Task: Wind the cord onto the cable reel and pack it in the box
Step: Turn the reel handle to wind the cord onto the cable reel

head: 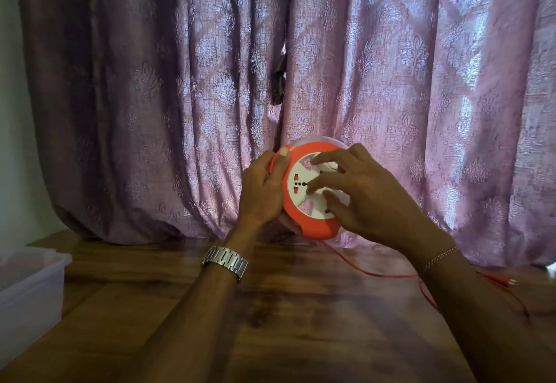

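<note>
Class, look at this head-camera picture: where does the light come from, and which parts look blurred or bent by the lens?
Head view: daylight glows through the curtain, brightest at right, dimmer at left; the wooden table carries a soft sheen and looks smeared; the plastic box and the plug end of the red cord are blurred at the edges; the cable reel is fairly sharp; the wide lens bows the curtain folds outward.

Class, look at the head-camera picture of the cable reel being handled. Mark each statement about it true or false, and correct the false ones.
1. The left hand grips the cable reel's orange rim. True.
2. The reel lies inside the plastic box. False: it is held up above the wooden table; the box stands apart at far left.
3. The right hand's fingers rest on the white socket face. True.
4. All the red cord is wound in. False: some trails across the table.
</note>
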